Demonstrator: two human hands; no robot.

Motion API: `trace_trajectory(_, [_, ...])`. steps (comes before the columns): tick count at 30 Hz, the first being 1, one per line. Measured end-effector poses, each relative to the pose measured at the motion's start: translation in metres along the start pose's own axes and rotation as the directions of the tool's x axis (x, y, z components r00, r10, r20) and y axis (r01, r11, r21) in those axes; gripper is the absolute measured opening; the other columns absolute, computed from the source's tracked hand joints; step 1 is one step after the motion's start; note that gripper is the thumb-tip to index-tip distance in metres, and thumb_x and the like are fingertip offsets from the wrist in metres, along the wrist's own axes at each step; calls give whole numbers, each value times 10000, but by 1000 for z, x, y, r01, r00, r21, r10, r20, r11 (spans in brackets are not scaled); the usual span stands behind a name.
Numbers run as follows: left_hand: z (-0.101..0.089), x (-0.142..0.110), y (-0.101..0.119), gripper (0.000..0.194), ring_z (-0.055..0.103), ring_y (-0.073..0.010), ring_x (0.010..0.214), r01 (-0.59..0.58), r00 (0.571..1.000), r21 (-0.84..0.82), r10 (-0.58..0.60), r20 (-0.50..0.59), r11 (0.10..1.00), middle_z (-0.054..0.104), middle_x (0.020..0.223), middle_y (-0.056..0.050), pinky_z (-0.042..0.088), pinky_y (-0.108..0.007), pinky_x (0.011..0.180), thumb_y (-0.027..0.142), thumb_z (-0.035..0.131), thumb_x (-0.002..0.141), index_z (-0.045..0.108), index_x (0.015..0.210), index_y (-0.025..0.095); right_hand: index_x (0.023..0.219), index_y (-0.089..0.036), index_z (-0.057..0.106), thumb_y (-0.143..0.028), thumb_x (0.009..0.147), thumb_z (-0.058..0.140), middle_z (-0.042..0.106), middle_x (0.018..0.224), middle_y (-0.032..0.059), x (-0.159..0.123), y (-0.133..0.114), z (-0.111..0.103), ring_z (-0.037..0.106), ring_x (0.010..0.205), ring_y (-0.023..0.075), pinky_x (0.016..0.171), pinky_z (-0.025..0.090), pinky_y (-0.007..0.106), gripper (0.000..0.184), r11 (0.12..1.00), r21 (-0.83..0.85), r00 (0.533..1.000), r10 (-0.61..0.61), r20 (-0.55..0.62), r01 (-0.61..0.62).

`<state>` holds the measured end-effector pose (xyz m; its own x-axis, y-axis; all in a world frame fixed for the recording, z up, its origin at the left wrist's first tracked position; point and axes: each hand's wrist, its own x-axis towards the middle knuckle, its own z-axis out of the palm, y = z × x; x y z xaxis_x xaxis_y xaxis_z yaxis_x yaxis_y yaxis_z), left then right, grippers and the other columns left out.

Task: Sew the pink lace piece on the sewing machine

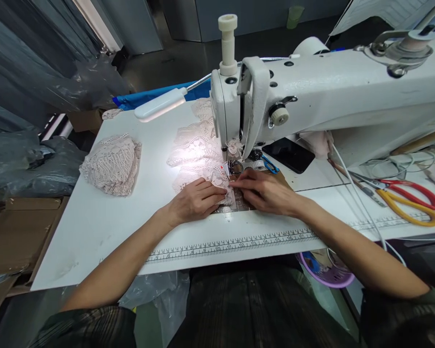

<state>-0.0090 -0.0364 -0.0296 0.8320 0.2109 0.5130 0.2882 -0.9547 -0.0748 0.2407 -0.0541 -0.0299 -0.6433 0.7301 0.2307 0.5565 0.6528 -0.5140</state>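
Observation:
Pale pink lace fabric [192, 150] lies in folds under the head of a white sewing machine [311, 96], lit by its lamp. My left hand [199, 200] presses on the lace's near edge, fingers curled and close together. On the other side of the fabric edge, my right hand [263, 191] has thumb and forefinger pinched at the lace just in front of the presser foot [234, 168]. The exact grip of these fingertips is partly hidden. A heap of similar lace [112, 164] sits apart on the left of the white table [79, 232].
A black phone [289, 154], blue-handled snips [270, 164] and a bobbin [258, 165] lie right of the needle. Red-handled scissors [415, 191] and yellow-handled scissors [409, 208] lie farther right. The lamp [161, 104] overhangs the table. A purple basket [328, 275] is below the edge.

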Motion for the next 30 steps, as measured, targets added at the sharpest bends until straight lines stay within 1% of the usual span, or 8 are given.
trace_trajectory(2, [1,0,1,83,656,-151,735,-1,1000,-8,1,-15,1000,746,996,-64,515,-296,635,148,569,909,618,975,160,1304,-253,620,-237,935,451,593,1111,109,6,6,-1,585,919,207,826,506,363,407,996,-83,999,42,-2,-42])
trace_trajectory(5, [1,1,4,96,650,-155,733,3,999,-7,-4,-35,1000,745,988,-76,516,-295,633,145,583,903,615,994,145,1306,-250,621,-225,924,464,583,1109,124,10,13,5,569,958,232,836,499,387,414,988,-154,1000,9,9,-8])
trace_trajectory(10, [-2,6,8,104,642,-144,705,-8,1000,26,8,-8,1000,747,943,-54,493,-281,604,172,602,911,613,1012,149,1317,-260,602,-199,919,469,580,1117,114,7,17,17,528,1008,242,869,485,414,424,983,-184,999,-18,-47,9])
trace_trajectory(14, [-2,7,12,134,645,-145,728,12,1000,52,-12,-13,999,741,1000,-85,490,-282,615,151,600,911,606,1043,135,1313,-230,600,-186,906,476,583,1137,126,6,15,19,515,1022,253,889,475,430,428,983,-183,998,-17,-59,6])
trace_trajectory(19, [-2,9,16,73,628,-137,699,-39,998,113,34,45,993,742,962,-74,486,-282,615,166,590,922,615,983,136,1285,-247,614,-173,885,477,584,1137,114,7,12,21,503,1021,257,883,468,431,429,979,-204,997,8,-79,-25])
trace_trajectory(23, [-3,10,17,61,623,-142,711,-31,997,144,21,68,989,738,996,-77,478,-287,608,166,605,910,615,966,142,1284,-240,614,-171,896,456,572,1120,124,5,11,20,500,1025,259,903,472,448,424,987,-161,995,9,-103,-26])
trace_trajectory(27, [-2,9,17,75,643,-156,792,1,997,104,-9,75,995,730,1027,-79,513,-300,665,159,599,911,611,985,151,1241,-237,652,-152,906,439,565,1114,120,1,13,16,521,1035,230,951,474,438,406,999,-43,992,-32,-124,27])
trace_trajectory(30, [-1,7,16,96,648,-167,817,18,996,67,-23,83,998,728,1022,-91,533,-307,682,150,601,908,610,1004,138,1224,-224,671,-153,903,448,571,1113,124,0,15,13,531,1046,230,950,484,439,397,999,-18,993,-51,-110,49])
